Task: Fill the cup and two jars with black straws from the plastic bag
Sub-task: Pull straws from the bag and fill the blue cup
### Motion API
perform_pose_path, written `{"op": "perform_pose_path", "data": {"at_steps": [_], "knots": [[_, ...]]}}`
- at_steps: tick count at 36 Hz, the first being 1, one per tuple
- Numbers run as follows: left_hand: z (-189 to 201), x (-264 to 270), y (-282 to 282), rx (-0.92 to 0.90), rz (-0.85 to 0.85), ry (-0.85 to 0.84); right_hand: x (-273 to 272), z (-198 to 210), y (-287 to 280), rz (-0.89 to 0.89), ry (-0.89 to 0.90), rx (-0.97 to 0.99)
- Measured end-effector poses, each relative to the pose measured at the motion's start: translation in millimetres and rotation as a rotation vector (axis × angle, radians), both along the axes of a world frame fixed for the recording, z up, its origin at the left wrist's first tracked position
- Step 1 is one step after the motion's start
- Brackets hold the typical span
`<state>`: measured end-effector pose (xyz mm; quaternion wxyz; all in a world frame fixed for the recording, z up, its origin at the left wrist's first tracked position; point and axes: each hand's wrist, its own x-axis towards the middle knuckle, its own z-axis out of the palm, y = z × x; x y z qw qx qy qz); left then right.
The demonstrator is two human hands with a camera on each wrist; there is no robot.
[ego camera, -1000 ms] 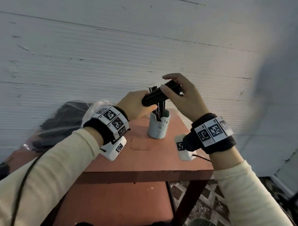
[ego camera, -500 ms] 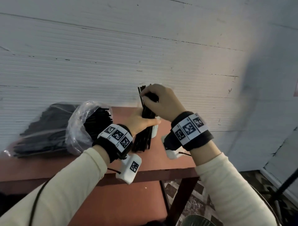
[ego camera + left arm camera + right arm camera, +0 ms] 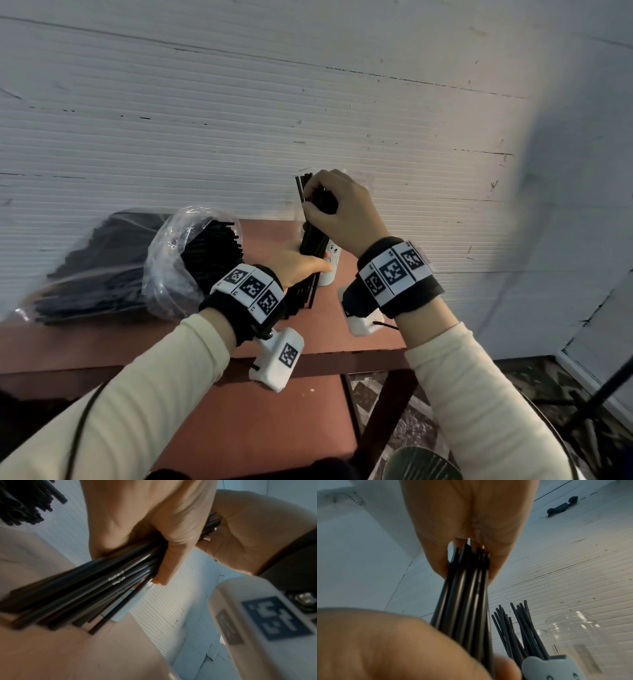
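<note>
Both hands gripped one bundle of black straws [image 3: 310,250], held nearly upright just in front of the cup [image 3: 329,263] on the red-brown counter [image 3: 329,329]. The right hand [image 3: 339,212] was curled round the top of the bundle, thumb and fingers pinching the straw ends together. The left hand [image 3: 298,265] wrapped the bundle lower down, at the level of the cup, and the lower ends of the straws reached down to the counter surface. The cup, pale with a small face on it, already contained several loose black straws [image 3: 513,628] standing at a slant. Two clear jars [image 3: 573,632] stood just beyond the cup, near the white ribbed wall [image 3: 239,120]. The plastic bag [image 3: 164,260] lay well left of the cup, on its side, its open mouth facing the cup and packed with black straws.
</note>
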<state>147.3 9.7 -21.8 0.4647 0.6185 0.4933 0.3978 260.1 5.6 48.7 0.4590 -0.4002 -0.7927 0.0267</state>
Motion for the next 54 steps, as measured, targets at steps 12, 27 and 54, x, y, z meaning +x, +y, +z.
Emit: {"op": "perform_pose_path", "data": {"at_steps": [12, 27, 54], "knots": [[-6, -12, 8, 0.027, -0.029, 0.162, 8, 1, -9, 0.031, 0.06, -0.015], [31, -19, -16, 0.201, -0.397, 0.293, 26, 6, -28, 0.277, -0.069, -0.601], [3, 8, 77, 0.078, -0.03, 0.26, 45, 32, 92, -0.134, 0.167, -0.434]]}}
